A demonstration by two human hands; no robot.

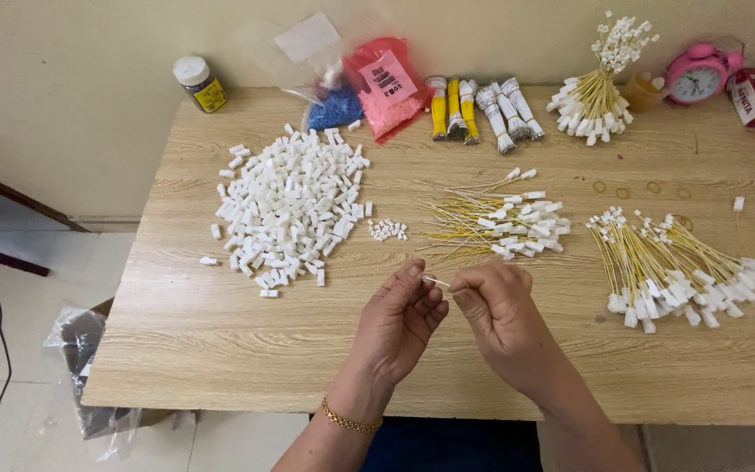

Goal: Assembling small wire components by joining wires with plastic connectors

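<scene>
Two hands meeting, left hand [399,319] and right hand [495,310] each pinching small white connector [435,281] between fingertips

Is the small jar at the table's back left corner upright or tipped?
Upright. The small jar stands on its base at the table corner, white lid on top, yellow label facing forward.

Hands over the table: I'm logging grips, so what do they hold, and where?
Both the left hand and right hand pinch a small white piece by its ends.

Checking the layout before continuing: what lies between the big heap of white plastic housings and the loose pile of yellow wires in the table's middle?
In the head view, a small cluster of tiny white plastic pieces sits on the wooden table between them.
</scene>
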